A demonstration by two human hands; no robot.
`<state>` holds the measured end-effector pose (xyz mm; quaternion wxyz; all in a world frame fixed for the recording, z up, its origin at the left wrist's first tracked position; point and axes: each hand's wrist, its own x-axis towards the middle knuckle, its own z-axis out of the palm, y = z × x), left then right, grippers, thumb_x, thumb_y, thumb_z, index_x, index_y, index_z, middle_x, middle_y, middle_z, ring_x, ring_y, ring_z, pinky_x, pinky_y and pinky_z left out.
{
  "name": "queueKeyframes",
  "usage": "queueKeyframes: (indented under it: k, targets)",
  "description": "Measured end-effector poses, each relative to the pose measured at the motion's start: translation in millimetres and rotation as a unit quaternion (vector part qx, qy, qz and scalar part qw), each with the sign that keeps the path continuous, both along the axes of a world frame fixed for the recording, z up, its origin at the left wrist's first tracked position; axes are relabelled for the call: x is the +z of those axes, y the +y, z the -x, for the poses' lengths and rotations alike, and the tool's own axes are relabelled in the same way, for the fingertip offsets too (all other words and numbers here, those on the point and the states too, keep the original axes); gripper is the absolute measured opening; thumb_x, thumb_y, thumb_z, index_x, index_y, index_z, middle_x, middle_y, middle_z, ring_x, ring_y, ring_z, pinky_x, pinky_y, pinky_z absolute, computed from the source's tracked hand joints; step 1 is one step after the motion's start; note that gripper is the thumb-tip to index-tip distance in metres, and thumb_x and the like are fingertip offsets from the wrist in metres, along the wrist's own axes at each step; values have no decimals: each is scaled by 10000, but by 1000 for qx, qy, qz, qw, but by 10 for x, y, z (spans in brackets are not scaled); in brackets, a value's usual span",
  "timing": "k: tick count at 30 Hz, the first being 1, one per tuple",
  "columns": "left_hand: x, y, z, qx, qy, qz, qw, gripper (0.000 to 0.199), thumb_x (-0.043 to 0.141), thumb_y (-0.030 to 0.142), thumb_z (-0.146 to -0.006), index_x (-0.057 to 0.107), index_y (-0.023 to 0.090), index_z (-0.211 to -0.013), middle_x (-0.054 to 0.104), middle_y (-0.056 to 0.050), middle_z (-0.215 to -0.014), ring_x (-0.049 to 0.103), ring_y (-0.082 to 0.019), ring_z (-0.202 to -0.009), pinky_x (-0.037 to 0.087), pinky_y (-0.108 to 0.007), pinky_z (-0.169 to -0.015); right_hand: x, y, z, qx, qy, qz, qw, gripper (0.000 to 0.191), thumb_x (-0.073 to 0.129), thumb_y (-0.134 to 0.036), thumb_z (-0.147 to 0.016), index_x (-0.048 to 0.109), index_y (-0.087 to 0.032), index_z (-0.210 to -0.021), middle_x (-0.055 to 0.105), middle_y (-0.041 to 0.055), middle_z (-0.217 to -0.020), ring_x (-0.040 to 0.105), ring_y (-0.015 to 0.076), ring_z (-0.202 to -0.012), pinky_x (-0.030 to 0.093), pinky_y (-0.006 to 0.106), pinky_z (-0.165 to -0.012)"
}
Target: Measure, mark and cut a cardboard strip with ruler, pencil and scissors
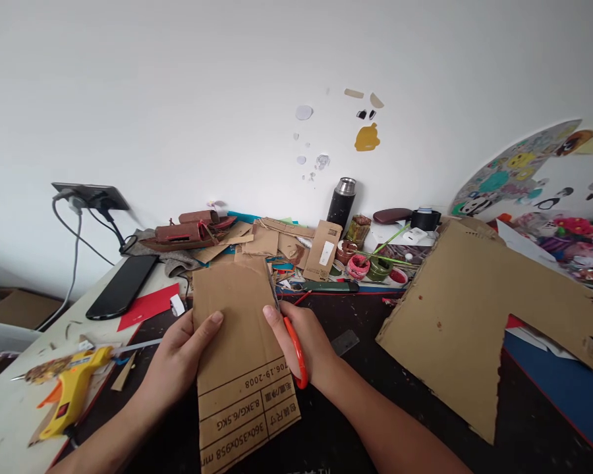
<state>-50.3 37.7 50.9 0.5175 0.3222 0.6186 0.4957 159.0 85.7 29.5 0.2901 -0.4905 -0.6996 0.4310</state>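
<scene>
A long brown cardboard piece (237, 329) with printed text on its lower part is held up in front of me. My left hand (180, 352) grips its left edge, thumb on the front face. At the right edge is my right hand (304, 339), its thumb on the cardboard and its other fingers mostly hidden. Orange-handled scissors (296, 352) are also in my right hand, lying against the cardboard's right side, with their blades largely hidden.
A yellow glue gun (69, 395) and black phone (122, 287) lie at the left. Large cut cardboard (449, 316) rests at the right. Paint jars (358, 266), a black thermos (342, 205), a green cutter (331, 286) and cardboard scraps (261, 238) line the back.
</scene>
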Motion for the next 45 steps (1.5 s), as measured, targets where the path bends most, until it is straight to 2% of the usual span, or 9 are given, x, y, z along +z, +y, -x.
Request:
queueKeyframes:
  k: [6,18,23,28,31,40,45]
  targets:
    - [-62,5,2,3,-7,-7,1000,744,976,768,-562,699,203,-960,815,-70,-789,749,-262,-605,595,-293,-516,-41,-11,11,-14,-4,-4,1000,610,437,-707,-1107,605,-232,-763,630,33,-694,579,206,-666,366,303,-633]
    - [-42,-26,-2,7,-3,0,1000,765,980,796,-521,696,210,-922,806,-65,-767,715,-230,-551,556,-268,-465,-46,-19,26,-22,-7,-11,1000,591,442,-659,-1122,585,-228,-743,616,24,-682,556,192,-648,350,289,-614]
    - [-13,-12,-19,6,3,-1,1000,758,971,791,-529,696,211,-933,812,-78,-781,759,-277,-617,570,-285,-481,-53,-21,36,-26,-8,-8,1000,595,446,-671,-1114,598,-228,-746,631,27,-693,574,195,-661,360,285,-618]
    - [12,4,-32,10,8,-3,1000,730,983,760,-514,704,206,-899,808,-75,-765,737,-253,-592,564,-276,-481,-63,-21,39,-29,-7,-10,1000,596,441,-661,-1118,611,-223,-751,655,35,-708,590,198,-672,375,284,-616]
    - [26,2,-36,7,8,-9,1000,685,984,728,-532,703,211,-884,804,-75,-757,774,-292,-661,571,-282,-490,-73,-22,42,-30,-8,-9,999,602,434,-662,-1121,607,-223,-747,662,38,-708,599,202,-672,383,284,-612]
    - [35,-13,-44,3,0,-18,1000,659,975,728,-569,717,217,-895,804,-78,-747,797,-327,-705,587,-299,-495,-120,-21,47,-34,3,-18,999,647,394,-732,-1104,559,-233,-726,587,21,-648,547,186,-623,378,278,-582]
    - [37,-30,-1,-4,2,-19,1000,657,962,744,-605,716,208,-895,802,-71,-751,747,-259,-604,587,-287,-502,-59,-10,-2,-3,39,-16,999,603,418,-714,-1094,488,-237,-733,544,-6,-655,495,166,-618,370,279,-590]
